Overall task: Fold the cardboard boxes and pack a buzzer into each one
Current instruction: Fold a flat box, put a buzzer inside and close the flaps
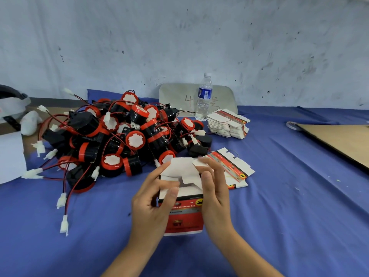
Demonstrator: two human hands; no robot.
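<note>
A small red and white cardboard box [184, 214] is held above the blue cloth, its white end flaps [184, 172] partly folded inward. My left hand [151, 202] grips the box's left side, thumb over a flap. My right hand [214, 196] holds the right side with fingers curled on the top flap. Behind lies a large heap of black and red buzzers [123, 134] with red wires and white plugs. Flat unfolded boxes [233, 166] lie just right of my hands, and a taller stack of flat boxes [227, 124] sits further back.
A water bottle [203, 96] stands behind the stack, in front of a grey board [175, 96] leaning on the wall. A brown cardboard sheet [339, 140] lies at the right. White objects [10, 154] sit at the left edge. Blue cloth [289, 206] covers the table.
</note>
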